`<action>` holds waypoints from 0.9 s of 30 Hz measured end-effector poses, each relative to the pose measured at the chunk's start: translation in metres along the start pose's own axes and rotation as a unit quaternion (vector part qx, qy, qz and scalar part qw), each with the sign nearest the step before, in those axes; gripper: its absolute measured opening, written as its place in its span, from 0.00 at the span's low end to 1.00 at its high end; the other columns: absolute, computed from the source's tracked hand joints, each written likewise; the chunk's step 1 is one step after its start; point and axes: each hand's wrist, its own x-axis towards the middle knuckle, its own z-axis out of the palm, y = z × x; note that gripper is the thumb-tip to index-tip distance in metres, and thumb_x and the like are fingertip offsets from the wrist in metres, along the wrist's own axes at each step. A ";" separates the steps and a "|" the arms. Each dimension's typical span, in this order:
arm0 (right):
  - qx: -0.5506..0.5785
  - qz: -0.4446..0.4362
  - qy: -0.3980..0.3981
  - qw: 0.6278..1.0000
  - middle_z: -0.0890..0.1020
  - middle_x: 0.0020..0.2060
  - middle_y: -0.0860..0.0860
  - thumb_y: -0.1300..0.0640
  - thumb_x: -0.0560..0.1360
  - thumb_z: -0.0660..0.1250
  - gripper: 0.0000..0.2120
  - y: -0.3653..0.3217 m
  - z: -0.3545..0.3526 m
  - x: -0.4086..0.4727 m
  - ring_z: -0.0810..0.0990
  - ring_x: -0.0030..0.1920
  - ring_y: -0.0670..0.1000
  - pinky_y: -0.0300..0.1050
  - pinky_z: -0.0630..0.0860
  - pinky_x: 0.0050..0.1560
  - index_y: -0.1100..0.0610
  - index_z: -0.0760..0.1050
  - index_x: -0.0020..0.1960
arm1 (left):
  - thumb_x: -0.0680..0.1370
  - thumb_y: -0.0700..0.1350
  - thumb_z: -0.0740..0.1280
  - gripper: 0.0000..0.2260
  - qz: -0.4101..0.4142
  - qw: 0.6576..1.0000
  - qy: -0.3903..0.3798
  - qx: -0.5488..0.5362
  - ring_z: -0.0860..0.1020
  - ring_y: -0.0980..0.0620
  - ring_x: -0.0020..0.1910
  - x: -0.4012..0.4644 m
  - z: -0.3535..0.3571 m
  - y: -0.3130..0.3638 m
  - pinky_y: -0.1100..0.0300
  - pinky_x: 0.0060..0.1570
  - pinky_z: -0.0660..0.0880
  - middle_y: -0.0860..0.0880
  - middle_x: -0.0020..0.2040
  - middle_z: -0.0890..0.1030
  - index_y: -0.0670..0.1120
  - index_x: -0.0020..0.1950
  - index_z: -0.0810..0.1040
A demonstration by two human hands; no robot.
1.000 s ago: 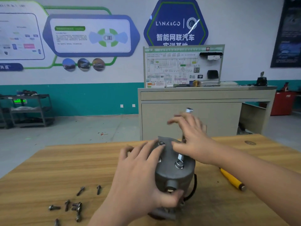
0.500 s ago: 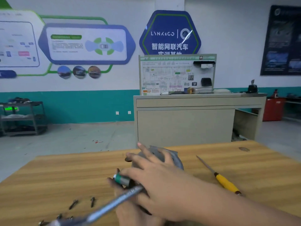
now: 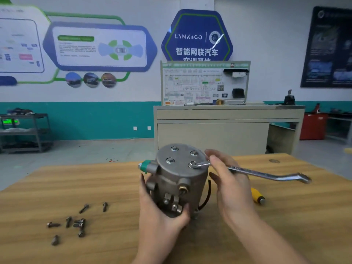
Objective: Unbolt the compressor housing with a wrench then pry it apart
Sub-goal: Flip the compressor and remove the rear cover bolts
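Observation:
The grey metal compressor (image 3: pixel 179 180) stands upright in the middle of the wooden table (image 3: pixel 57 187), its round top plate facing up with several bolt heads showing. A green-capped port sticks out at its upper left. My left hand (image 3: pixel 162 212) grips the lower front of the housing. My right hand (image 3: pixel 228 180) holds a silver ring wrench (image 3: pixel 253 173) near its ring end. The ring sits over the near-right bolt on the top plate, and the handle points right over the table.
Several loose bolts (image 3: pixel 74 221) lie on the table at the near left. A yellow-handled screwdriver (image 3: pixel 257 195) lies just right of my right hand, partly hidden. Beyond the table stand a beige cabinet (image 3: pixel 228 128) and a metal shelf rack (image 3: pixel 24 130).
The compressor has been turned so its bolted top plate faces up. My right hand swung the wrench from the lower left over to the right and set its ring on a top bolt.

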 end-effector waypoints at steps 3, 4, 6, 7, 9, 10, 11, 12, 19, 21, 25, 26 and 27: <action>-0.058 0.147 0.023 0.987 0.79 0.27 0.43 0.54 0.70 0.74 0.07 -0.010 -0.001 0.026 0.74 0.33 0.45 0.40 0.66 0.35 0.54 0.80 0.36 | 0.52 0.55 0.78 0.46 -0.016 1.000 -0.001 -0.003 0.72 0.68 0.61 -0.004 -0.001 0.007 0.73 0.60 0.67 0.67 0.62 0.71 0.74 0.61 0.55; -0.094 0.186 0.007 0.978 0.75 0.25 0.46 0.54 0.69 0.75 0.09 -0.018 0.001 0.037 0.69 0.30 0.46 0.40 0.63 0.30 0.55 0.78 0.34 | 0.51 0.55 0.77 0.44 -0.024 1.000 0.008 -0.013 0.73 0.69 0.59 -0.005 0.000 0.008 0.76 0.56 0.67 0.65 0.60 0.72 0.73 0.60 0.57; -0.171 0.241 -0.057 0.954 0.72 0.26 0.49 0.56 0.69 0.76 0.10 -0.035 0.014 0.058 0.64 0.26 0.46 0.37 0.58 0.22 0.58 0.76 0.35 | 0.49 0.57 0.76 0.42 -0.036 0.999 0.021 -0.015 0.72 0.74 0.55 -0.006 0.001 0.014 0.81 0.50 0.65 0.63 0.58 0.72 0.68 0.59 0.59; -0.230 0.246 -0.092 0.937 0.72 0.27 0.51 0.57 0.69 0.76 0.10 -0.044 0.023 0.066 0.63 0.25 0.46 0.37 0.57 0.21 0.60 0.77 0.37 | 0.49 0.58 0.75 0.42 -0.035 0.999 0.024 -0.016 0.72 0.76 0.55 -0.007 0.001 0.015 0.82 0.49 0.65 0.63 0.58 0.72 0.66 0.59 0.59; -0.373 0.208 -0.156 0.891 0.73 0.25 0.52 0.55 0.69 0.76 0.11 -0.061 0.045 0.076 0.64 0.23 0.47 0.37 0.58 0.21 0.61 0.77 0.38 | 0.50 0.58 0.76 0.43 -0.025 0.999 0.021 -0.015 0.70 0.77 0.55 -0.008 -0.002 0.015 0.83 0.49 0.64 0.63 0.59 0.70 0.64 0.60 0.59; -0.445 0.166 -0.183 0.861 0.73 0.21 0.50 0.55 0.69 0.76 0.11 -0.067 0.058 0.076 0.66 0.20 0.47 0.35 0.60 0.20 0.61 0.77 0.37 | 0.50 0.58 0.76 0.43 -0.019 1.000 0.014 -0.015 0.69 0.77 0.56 -0.009 -0.004 0.015 0.82 0.50 0.63 0.63 0.60 0.70 0.63 0.61 0.59; -0.503 0.122 -0.210 0.830 0.72 0.17 0.49 0.57 0.69 0.76 0.11 -0.072 0.071 0.073 0.67 0.16 0.47 0.33 0.61 0.19 0.61 0.77 0.36 | 0.51 0.58 0.77 0.44 -0.016 1.000 0.008 -0.021 0.70 0.76 0.57 -0.010 -0.006 0.014 0.82 0.51 0.64 0.62 0.61 0.69 0.63 0.62 0.59; -0.550 0.076 -0.230 0.799 0.74 0.16 0.49 0.59 0.70 0.75 0.09 -0.073 0.082 0.066 0.70 0.16 0.46 0.31 0.64 0.18 0.61 0.77 0.37 | 0.52 0.57 0.77 0.44 -0.017 0.999 0.003 -0.029 0.70 0.74 0.58 -0.010 -0.008 0.014 0.81 0.52 0.64 0.62 0.62 0.69 0.62 0.63 0.59; -0.537 -0.242 -0.274 0.761 0.76 0.36 0.45 0.46 0.72 0.68 0.09 -0.063 0.102 -0.006 0.75 0.36 0.50 0.41 0.69 0.30 0.48 0.72 0.47 | 0.54 0.62 0.78 0.46 -0.017 1.000 0.000 0.002 0.67 0.71 0.64 -0.012 -0.014 0.008 0.75 0.60 0.65 0.67 0.65 0.66 0.74 0.63 0.52; -0.545 -0.302 -0.271 0.734 0.76 0.36 0.44 0.39 0.70 0.69 0.17 -0.060 0.095 -0.015 0.75 0.38 0.50 0.40 0.64 0.29 0.44 0.69 0.53 | 0.53 0.64 0.78 0.47 -0.022 1.000 -0.004 0.012 0.68 0.66 0.65 -0.012 -0.013 0.007 0.64 0.63 0.68 0.67 0.65 0.67 0.72 0.65 0.54; -0.475 -0.395 -0.274 0.737 0.76 0.33 0.44 0.42 0.72 0.68 0.12 -0.053 0.070 -0.027 0.77 0.37 0.49 0.43 0.68 0.34 0.49 0.71 0.45 | 0.53 0.62 0.79 0.49 -0.029 0.999 -0.019 0.017 0.73 0.60 0.63 -0.009 -0.013 0.003 0.55 0.60 0.74 0.58 0.63 0.73 0.58 0.68 0.59; -0.455 -0.422 -0.260 0.740 0.75 0.30 0.45 0.45 0.72 0.69 0.12 -0.049 0.060 -0.032 0.74 0.33 0.47 0.41 0.66 0.32 0.51 0.71 0.41 | 0.54 0.60 0.79 0.47 -0.024 0.999 -0.027 0.017 0.75 0.60 0.61 -0.008 -0.013 0.001 0.61 0.57 0.74 0.58 0.62 0.75 0.56 0.68 0.61; -0.427 -0.450 -0.229 0.750 0.73 0.28 0.45 0.48 0.71 0.70 0.13 -0.043 0.050 -0.037 0.69 0.30 0.45 0.40 0.63 0.30 0.53 0.69 0.37 | 0.55 0.59 0.78 0.44 -0.023 0.999 -0.032 0.018 0.76 0.59 0.60 -0.008 -0.013 0.000 0.66 0.54 0.73 0.59 0.60 0.76 0.56 0.66 0.63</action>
